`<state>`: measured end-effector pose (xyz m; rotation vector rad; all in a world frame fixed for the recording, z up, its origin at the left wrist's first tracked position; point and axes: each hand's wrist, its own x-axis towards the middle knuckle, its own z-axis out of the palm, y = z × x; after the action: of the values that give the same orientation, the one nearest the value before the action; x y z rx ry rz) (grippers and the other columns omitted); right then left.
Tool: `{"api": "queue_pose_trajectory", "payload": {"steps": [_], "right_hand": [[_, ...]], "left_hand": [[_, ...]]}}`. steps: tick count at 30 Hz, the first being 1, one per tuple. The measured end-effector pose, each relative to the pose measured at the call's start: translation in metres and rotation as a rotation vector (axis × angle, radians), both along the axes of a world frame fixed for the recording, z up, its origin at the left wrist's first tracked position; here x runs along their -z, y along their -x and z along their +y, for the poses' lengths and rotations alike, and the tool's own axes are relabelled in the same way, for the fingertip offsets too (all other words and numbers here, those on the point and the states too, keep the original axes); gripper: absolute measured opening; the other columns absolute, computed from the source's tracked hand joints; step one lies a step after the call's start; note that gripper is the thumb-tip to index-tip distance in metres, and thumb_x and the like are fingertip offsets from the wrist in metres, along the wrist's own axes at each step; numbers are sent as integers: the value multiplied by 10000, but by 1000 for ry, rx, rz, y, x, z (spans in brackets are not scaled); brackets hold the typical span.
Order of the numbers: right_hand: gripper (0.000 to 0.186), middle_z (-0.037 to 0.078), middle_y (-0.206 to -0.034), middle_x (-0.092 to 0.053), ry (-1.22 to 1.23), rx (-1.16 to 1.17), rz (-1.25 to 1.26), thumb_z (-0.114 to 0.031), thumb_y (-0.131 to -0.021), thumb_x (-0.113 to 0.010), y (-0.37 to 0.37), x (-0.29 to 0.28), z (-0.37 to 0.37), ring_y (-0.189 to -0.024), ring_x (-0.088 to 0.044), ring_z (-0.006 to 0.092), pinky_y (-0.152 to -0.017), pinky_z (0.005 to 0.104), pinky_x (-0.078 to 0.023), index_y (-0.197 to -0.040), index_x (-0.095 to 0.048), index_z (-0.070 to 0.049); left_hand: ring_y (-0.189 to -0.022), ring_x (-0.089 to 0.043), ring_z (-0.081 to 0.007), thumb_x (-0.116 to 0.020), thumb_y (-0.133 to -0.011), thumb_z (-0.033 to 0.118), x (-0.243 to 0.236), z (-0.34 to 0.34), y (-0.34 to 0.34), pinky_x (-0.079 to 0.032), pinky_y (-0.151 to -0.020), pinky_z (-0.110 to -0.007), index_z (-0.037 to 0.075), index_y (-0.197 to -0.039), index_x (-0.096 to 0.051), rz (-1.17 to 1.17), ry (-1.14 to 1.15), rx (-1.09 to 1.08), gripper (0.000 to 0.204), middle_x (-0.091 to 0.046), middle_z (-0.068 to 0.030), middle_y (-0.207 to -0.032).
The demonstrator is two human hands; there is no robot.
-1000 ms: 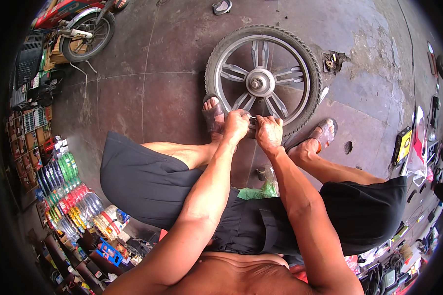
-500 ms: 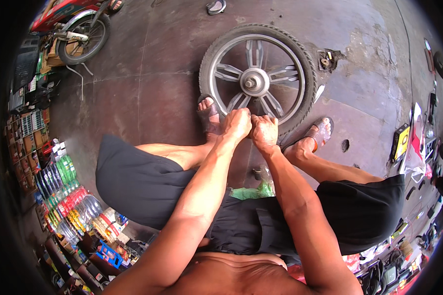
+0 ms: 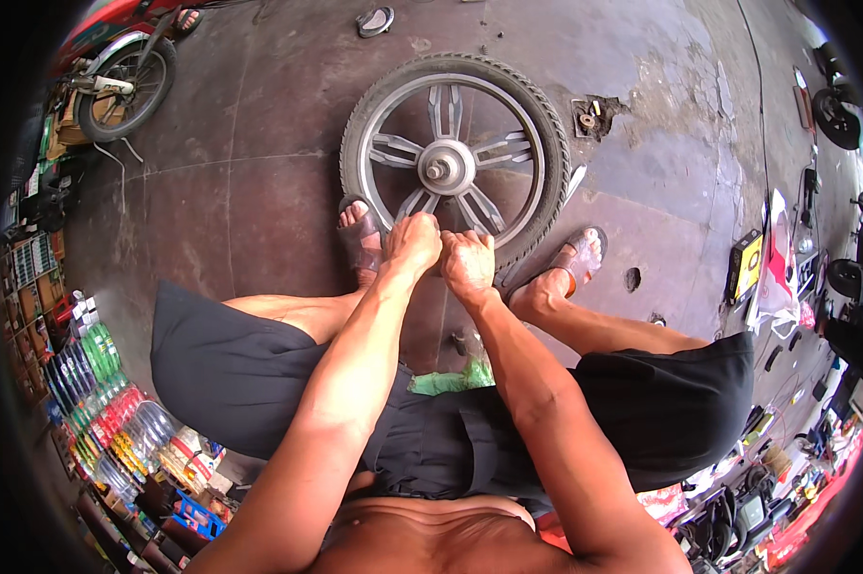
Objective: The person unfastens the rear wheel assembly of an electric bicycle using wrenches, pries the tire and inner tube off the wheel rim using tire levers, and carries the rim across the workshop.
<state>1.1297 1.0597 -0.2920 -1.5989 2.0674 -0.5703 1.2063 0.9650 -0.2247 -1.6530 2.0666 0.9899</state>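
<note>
A wheel with grey double spokes and a central hub (image 3: 446, 167) lies flat on the floor in front of me, between my sandalled feet. Its black tire (image 3: 552, 143) has a knobbly tread. At the near edge, my left hand (image 3: 413, 243) is closed with its fingers curled round the tire. Right beside it, my right hand (image 3: 469, 261) grips the same stretch of tire, knuckles up. The two fists nearly touch, and they hide the part of the tire under them.
My left sandal (image 3: 359, 239) and right sandal (image 3: 583, 256) flank the tire. A broken hole (image 3: 592, 117) in the floor holds small metal parts. Packaged goods (image 3: 144, 430) crowd the left; a yellow-and-black box (image 3: 745, 266) stands right. A parked two-wheeler's front wheel (image 3: 127, 91) is far left.
The whole scene has slid left in the picture as my head turned slightly. Both hands keep their grip on the near edge of the tire, and the wheel shows no clear movement.
</note>
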Motion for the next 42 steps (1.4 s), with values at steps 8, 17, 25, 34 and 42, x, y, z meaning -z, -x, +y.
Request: {"api": "queue_pose_trajectory", "payload": {"steps": [8, 17, 25, 34, 42], "right_hand": [[205, 15, -778, -630, 5, 3, -18, -123, -762, -487, -5, 0, -1, -813, -559, 181, -774, 350, -350, -920, -617, -112], [217, 27, -785, -634, 35, 11, -13, -125, -758, -496, -1, 6, -2, -825, -564, 187, -787, 351, -352, -934, -620, -97], [162, 28, -772, -632, -1, 14, -24, -141, -770, -517, 2, 2, -5, -801, -568, 196, -781, 354, -354, -884, -623, -96], [148, 11, -746, -632, 14, 13, -18, -171, -794, -498, -4, -4, -5, -755, -569, 187, -747, 368, -349, -852, -628, -131], [123, 13, -781, -640, -11, -3, -26, -179, -769, -522, -9, -8, 1, -816, -569, 184, -770, 362, -344, -844, -605, -127]], "left_hand": [[-902, -608, -393, -504, -832, 169, 5, 2, -2, -479, -774, -458, 37, -910, -638, -44, 65, 0, 204, -638, -234, -892], [-839, -627, -375, -516, -834, 195, 34, -3, -13, -489, -727, -433, 42, -913, -633, 71, 40, -92, 208, -647, -211, -832], [-815, -603, -428, -504, -873, 175, 16, -1, -4, -465, -716, -481, 23, -943, -557, 134, 21, 81, 175, -627, -240, -780], [-403, -463, -155, -485, -879, 136, 18, 4, 9, -397, -354, -312, 26, -799, -528, 208, -342, -933, 143, -534, -84, -597], [-668, -616, -183, -538, -875, 107, 32, 19, -30, -498, -558, -336, -7, -801, -615, 525, -328, -701, 157, -637, -113, -747]]}}
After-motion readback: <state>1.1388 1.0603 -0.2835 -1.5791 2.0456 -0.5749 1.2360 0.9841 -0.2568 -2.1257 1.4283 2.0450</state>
